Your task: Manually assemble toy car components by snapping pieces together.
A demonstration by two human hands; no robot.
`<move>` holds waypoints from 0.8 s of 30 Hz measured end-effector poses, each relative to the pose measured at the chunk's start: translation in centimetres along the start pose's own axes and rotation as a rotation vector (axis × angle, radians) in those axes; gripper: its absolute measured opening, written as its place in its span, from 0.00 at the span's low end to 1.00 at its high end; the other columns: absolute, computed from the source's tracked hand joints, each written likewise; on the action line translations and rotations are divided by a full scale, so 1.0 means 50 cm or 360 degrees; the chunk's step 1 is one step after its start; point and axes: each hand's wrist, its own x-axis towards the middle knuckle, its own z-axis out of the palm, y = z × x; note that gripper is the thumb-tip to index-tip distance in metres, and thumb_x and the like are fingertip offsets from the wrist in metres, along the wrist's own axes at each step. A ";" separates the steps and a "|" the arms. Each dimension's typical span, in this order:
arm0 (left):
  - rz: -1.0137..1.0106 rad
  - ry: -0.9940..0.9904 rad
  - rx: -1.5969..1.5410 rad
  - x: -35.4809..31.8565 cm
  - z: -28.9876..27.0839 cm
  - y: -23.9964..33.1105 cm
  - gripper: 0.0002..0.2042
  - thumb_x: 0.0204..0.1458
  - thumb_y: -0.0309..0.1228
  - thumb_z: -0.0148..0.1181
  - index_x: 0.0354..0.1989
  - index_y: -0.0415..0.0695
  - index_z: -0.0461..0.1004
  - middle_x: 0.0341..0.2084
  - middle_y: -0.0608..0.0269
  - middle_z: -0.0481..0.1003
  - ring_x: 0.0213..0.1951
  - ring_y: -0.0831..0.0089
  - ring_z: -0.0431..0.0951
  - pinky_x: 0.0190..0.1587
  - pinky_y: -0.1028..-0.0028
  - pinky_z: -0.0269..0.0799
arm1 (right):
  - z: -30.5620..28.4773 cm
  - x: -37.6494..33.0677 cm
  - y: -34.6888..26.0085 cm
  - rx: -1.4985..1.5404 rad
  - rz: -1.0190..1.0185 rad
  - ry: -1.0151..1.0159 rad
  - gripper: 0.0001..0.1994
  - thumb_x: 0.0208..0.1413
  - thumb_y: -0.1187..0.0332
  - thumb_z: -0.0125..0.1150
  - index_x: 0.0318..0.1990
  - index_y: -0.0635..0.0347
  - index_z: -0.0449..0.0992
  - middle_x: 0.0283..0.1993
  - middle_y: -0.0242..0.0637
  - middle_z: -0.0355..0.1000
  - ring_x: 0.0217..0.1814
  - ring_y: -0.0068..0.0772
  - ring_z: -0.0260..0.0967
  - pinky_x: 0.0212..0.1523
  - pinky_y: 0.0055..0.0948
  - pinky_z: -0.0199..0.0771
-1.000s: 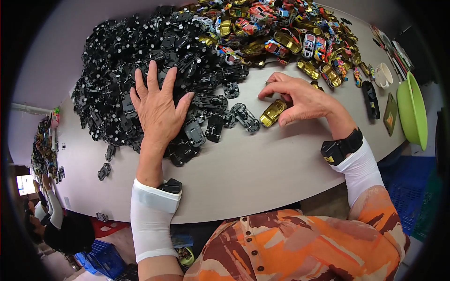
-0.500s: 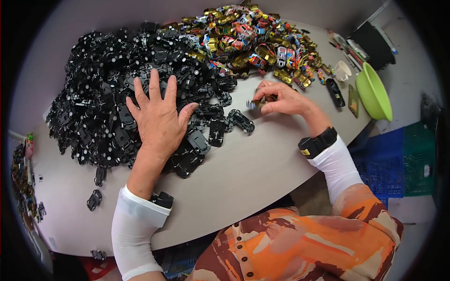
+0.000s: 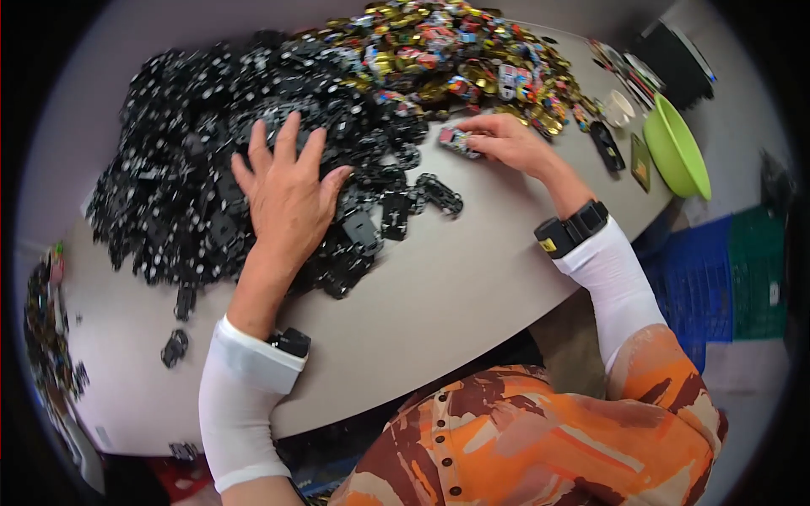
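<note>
Since earlier, right hand (image 3: pixel 510 143) has swapped its gold car body for a small multicoloured one, reaching further up the table (image 3: pixel 472 278).
Left hand (image 3: pixel 287 190) lies flat, fingers spread, on the black chassis pile (image 3: pixel 194 152); right fingers pinch the car (image 3: pixel 456 140) at the edge of the gold-and-coloured heap (image 3: pixel 456 51) beyond.

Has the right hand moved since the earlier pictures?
Yes. The right hand has moved away from the black chassis pile, toward the colourful toy car pile, holding a small car.
</note>
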 end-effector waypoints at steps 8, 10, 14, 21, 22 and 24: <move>-0.0025 0.0024 -0.0074 -0.001 0.010 0.012 0.20 0.48 0.42 0.60 0.49 0.49 0.71 0.55 0.57 0.63 0.61 0.49 0.53 0.57 0.39 0.46 | -0.005 -0.033 -0.006 -0.0657 -0.0261 0.0549 0.12 0.45 0.70 0.63 0.39 0.62 0.77 0.29 0.38 0.69 0.30 0.33 0.67 0.36 0.29 0.68; -0.0041 0.0037 -0.0118 -0.007 0.014 0.007 0.19 0.48 0.41 0.59 0.49 0.51 0.71 0.55 0.58 0.63 0.61 0.51 0.53 0.58 0.40 0.45 | 0.005 -0.051 -0.031 -0.0625 -0.0353 0.0407 0.12 0.44 0.69 0.64 0.38 0.62 0.76 0.29 0.39 0.69 0.30 0.34 0.68 0.35 0.30 0.68; -0.0046 0.0092 -0.0148 -0.006 0.010 -0.004 0.19 0.48 0.38 0.59 0.51 0.51 0.71 0.54 0.60 0.65 0.59 0.51 0.56 0.58 0.43 0.47 | 0.057 -0.081 -0.068 -0.0858 -0.0531 0.0124 0.18 0.40 0.60 0.69 0.34 0.63 0.73 0.30 0.43 0.71 0.32 0.43 0.69 0.33 0.36 0.68; -0.0010 0.0117 -0.0274 0.006 0.001 0.000 0.20 0.46 0.34 0.62 0.49 0.46 0.71 0.53 0.57 0.66 0.58 0.51 0.58 0.58 0.49 0.51 | 0.088 -0.079 -0.054 -0.1043 -0.0466 0.0112 0.19 0.40 0.58 0.69 0.28 0.66 0.69 0.27 0.46 0.70 0.31 0.49 0.68 0.31 0.39 0.67; 0.0020 0.0247 -0.0509 0.007 -0.006 -0.001 0.20 0.44 0.30 0.63 0.49 0.45 0.71 0.51 0.56 0.67 0.58 0.51 0.59 0.59 0.53 0.52 | 0.089 -0.080 -0.056 -0.1065 -0.0438 0.0112 0.19 0.41 0.59 0.68 0.28 0.67 0.69 0.26 0.46 0.69 0.29 0.46 0.68 0.31 0.38 0.67; 0.0138 0.0482 -0.0583 0.014 -0.044 0.012 0.19 0.38 0.21 0.65 0.44 0.40 0.73 0.44 0.55 0.71 0.53 0.53 0.65 0.55 0.65 0.61 | 0.088 -0.077 -0.062 -0.1085 -0.0419 0.0112 0.18 0.42 0.59 0.67 0.29 0.68 0.70 0.25 0.46 0.69 0.27 0.43 0.68 0.30 0.36 0.67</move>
